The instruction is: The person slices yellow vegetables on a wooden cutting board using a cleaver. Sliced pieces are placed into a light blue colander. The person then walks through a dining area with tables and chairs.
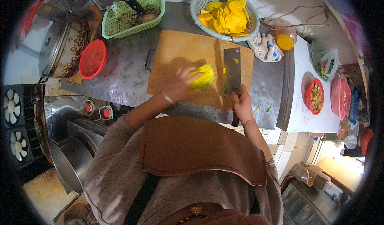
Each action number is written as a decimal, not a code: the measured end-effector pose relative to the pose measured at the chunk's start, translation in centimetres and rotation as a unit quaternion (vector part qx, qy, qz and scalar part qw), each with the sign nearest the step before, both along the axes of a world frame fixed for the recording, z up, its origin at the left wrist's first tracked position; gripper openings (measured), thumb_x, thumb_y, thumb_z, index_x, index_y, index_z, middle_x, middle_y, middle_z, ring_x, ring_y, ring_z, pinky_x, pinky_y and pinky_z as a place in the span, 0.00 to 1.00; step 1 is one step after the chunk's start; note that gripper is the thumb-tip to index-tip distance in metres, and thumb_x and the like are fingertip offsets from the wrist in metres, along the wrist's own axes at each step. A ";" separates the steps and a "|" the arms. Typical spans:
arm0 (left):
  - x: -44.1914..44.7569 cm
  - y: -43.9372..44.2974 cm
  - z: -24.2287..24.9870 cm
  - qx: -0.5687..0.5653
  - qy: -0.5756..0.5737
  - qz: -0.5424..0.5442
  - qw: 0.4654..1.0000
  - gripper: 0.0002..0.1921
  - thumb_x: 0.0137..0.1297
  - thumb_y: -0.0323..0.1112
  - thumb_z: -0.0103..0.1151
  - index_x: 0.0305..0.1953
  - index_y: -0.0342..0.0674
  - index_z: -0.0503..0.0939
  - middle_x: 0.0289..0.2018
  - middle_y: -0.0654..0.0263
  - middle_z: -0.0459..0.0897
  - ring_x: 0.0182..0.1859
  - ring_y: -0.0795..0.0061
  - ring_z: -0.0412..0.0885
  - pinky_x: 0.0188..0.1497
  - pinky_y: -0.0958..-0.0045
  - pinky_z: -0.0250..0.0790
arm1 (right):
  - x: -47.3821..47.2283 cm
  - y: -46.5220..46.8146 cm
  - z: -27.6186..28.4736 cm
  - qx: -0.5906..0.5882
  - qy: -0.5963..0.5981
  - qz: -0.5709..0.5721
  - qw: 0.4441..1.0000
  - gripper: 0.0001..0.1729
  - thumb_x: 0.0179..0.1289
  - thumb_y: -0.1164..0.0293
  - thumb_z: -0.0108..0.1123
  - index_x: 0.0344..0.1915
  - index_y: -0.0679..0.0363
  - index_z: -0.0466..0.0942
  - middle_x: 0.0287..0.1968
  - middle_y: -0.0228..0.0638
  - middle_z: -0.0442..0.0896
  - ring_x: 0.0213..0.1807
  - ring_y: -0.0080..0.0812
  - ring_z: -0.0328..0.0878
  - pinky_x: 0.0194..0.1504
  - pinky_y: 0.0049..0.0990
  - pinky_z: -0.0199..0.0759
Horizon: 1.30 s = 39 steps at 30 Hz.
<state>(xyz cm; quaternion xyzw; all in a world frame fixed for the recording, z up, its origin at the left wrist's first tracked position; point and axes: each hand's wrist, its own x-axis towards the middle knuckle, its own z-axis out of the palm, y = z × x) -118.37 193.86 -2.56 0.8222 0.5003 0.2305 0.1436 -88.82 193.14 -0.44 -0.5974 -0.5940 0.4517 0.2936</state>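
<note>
My left hand (181, 82) is over the middle of a wooden cutting board (177, 45), its fingers on a yellow-green piece of squash or pumpkin (203, 76); the hand is slightly blurred. To its right my right hand (242, 105) grips the handle of a cleaver (232, 70), whose broad blade lies over the right part of the board with yellow scraps stuck to it. Blade and vegetable piece are apart. Behind the board stands a pale blue plastic colander (196, 18) heaped with yellow-orange slices (229, 18).
A green plastic basket (133, 30) with dark debris and a red plastic lid or bowl (93, 59) are behind left, near a large stained pot (70, 46). Cloth gloves (266, 48) and a yellow-lidded jar (285, 40) lie behind right; a red bowl of food (316, 96) stands farther right.
</note>
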 end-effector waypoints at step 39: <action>3.3 2.7 -1.1 -0.076 0.010 -0.016 0.997 0.26 0.59 0.42 0.63 0.58 0.43 0.72 0.60 0.57 0.70 0.63 0.48 0.64 0.66 0.53 0.62 | -7.5 4.4 2.4 0.075 -0.477 0.293 0.825 0.14 0.65 0.74 0.46 0.50 0.64 0.65 0.28 0.47 0.85 0.29 0.50 0.85 0.29 0.45 0.78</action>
